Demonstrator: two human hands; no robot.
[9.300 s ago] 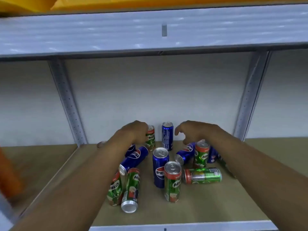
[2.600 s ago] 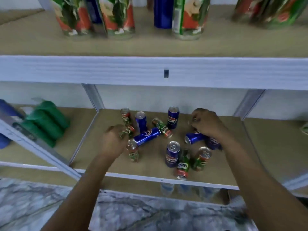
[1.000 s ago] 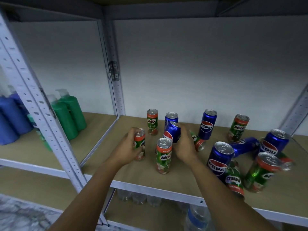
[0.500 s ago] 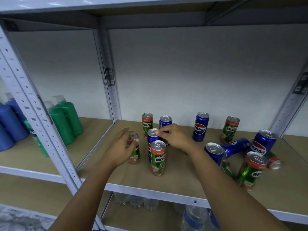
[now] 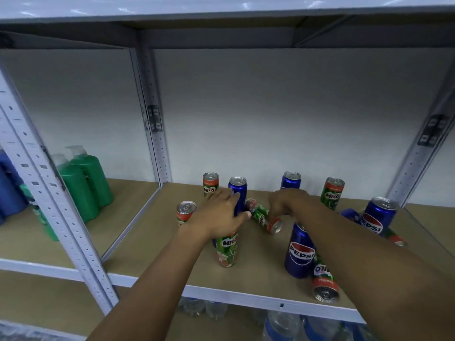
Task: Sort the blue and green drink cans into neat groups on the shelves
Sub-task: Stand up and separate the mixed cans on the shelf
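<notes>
Green can [image 5: 263,216] lies toppled mid-shelf [image 5: 157,244], long axis running back-left to front-right, under right hand [image 5: 286,203], which seems to pinch it; left hand [image 5: 219,214], fingers straight, reaches just beside it.

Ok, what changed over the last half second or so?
The left hand let go of the leftmost green can and moved right to the blue cans; whether it grips one is unclear. The right hand left the blue can it had stood up and now curls its fingers over the lying green can. The back-row cans and the right-side pile stayed put.
</notes>
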